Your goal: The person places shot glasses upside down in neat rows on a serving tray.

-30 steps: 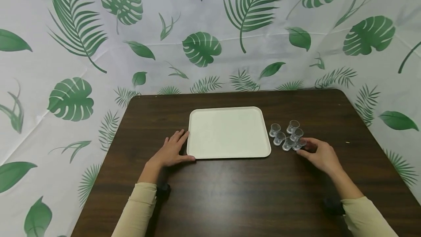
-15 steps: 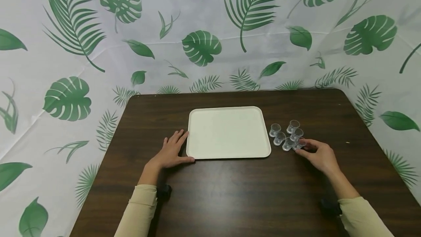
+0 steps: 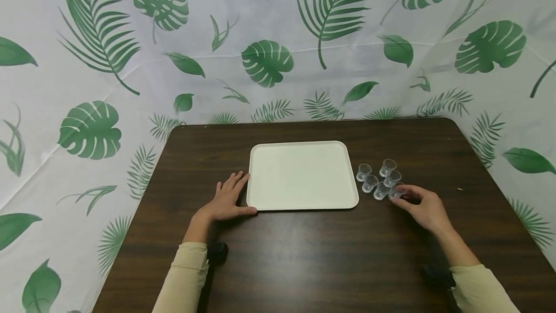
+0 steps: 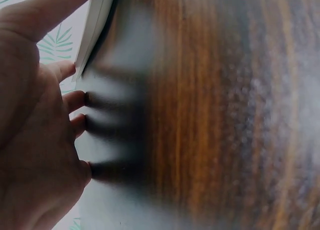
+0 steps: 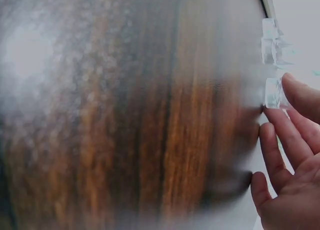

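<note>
Dark wood-grained surface [image 3: 286, 260] stretches under everything, with a pale, flat tray [image 3: 302, 175] serving as the landmark. Nearest, in front of the tray and to either side, come a left sleeve [image 3: 181, 277] and a right sleeve [image 3: 482, 286].

Left of the tray lies the left hand [image 3: 221, 205], fingers spread, its grip holding nothing. Its thumb meets the tray's near left corner, the index finger reaches the left edge, and the other fingertips rest on the surface; such a spread likely steadies the tray or simply braces the hand.

Right of the tray, the right hand [image 3: 426, 206] has its grip closed on a small clear cup [image 5: 273, 92], the one farthest from the tray on the near side. Thumb and fingers pinch it from its outer side, probably because neighbours crowd the other. It appears upright on the surface.

Five other cups [image 3: 370, 184] stand upright just beside the tray's right edge, bunched perhaps to be within easy reach; whether they touch one another is hard to tell.

Behind the tray, past the surface's far edge, hangs a white leaf-printed cloth [image 3: 286, 23].
</note>
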`<action>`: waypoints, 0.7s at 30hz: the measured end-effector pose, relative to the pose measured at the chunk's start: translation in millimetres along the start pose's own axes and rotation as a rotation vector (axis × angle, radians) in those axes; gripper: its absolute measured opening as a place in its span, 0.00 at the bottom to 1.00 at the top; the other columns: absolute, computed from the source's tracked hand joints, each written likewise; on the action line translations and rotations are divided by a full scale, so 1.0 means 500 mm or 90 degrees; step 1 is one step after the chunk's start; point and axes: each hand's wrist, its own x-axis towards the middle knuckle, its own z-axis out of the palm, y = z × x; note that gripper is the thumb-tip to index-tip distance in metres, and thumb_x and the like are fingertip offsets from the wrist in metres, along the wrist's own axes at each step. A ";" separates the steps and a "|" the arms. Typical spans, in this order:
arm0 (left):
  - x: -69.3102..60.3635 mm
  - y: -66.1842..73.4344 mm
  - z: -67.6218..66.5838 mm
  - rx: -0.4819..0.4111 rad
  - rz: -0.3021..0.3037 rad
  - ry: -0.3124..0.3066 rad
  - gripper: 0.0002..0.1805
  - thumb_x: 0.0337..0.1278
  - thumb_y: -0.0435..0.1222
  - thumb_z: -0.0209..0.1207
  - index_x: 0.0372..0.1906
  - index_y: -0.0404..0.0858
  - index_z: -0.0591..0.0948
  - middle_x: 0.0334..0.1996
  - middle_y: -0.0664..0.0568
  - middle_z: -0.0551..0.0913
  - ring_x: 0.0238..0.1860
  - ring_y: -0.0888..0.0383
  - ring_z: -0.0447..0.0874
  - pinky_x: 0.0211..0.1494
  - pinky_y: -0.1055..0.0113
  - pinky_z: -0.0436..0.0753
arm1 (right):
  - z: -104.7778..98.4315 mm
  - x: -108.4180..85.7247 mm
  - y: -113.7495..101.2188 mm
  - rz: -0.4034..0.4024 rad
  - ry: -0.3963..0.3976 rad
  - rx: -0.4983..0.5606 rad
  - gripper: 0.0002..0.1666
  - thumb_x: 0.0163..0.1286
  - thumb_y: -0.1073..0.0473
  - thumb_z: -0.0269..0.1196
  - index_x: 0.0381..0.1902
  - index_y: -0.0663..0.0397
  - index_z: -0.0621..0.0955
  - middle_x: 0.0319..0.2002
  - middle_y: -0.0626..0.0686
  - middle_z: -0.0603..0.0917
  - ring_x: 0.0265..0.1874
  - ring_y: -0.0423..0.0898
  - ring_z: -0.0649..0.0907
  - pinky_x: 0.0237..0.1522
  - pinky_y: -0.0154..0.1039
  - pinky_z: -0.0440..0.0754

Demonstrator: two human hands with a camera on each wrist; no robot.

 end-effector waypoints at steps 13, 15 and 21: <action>-0.001 0.000 0.004 -0.011 0.003 0.005 0.58 0.52 0.60 0.65 0.79 0.42 0.48 0.78 0.40 0.44 0.77 0.39 0.36 0.67 0.31 0.35 | -0.030 -0.003 -0.045 0.009 0.128 0.083 0.22 0.63 0.57 0.71 0.49 0.66 0.81 0.41 0.58 0.86 0.33 0.25 0.79 0.34 0.18 0.73; -0.001 0.002 0.003 -0.012 0.003 0.009 0.57 0.52 0.60 0.65 0.79 0.41 0.48 0.78 0.39 0.44 0.76 0.38 0.36 0.67 0.30 0.35 | -0.034 0.003 -0.070 0.003 0.174 0.115 0.21 0.62 0.60 0.72 0.49 0.66 0.81 0.38 0.47 0.85 0.32 0.23 0.77 0.34 0.18 0.73; -0.001 0.002 0.004 -0.015 -0.001 0.005 0.57 0.53 0.60 0.64 0.79 0.41 0.48 0.77 0.39 0.44 0.76 0.38 0.35 0.67 0.30 0.35 | -0.026 0.036 -0.160 -0.088 0.201 0.180 0.20 0.59 0.70 0.70 0.50 0.69 0.79 0.39 0.44 0.82 0.37 0.29 0.79 0.37 0.20 0.74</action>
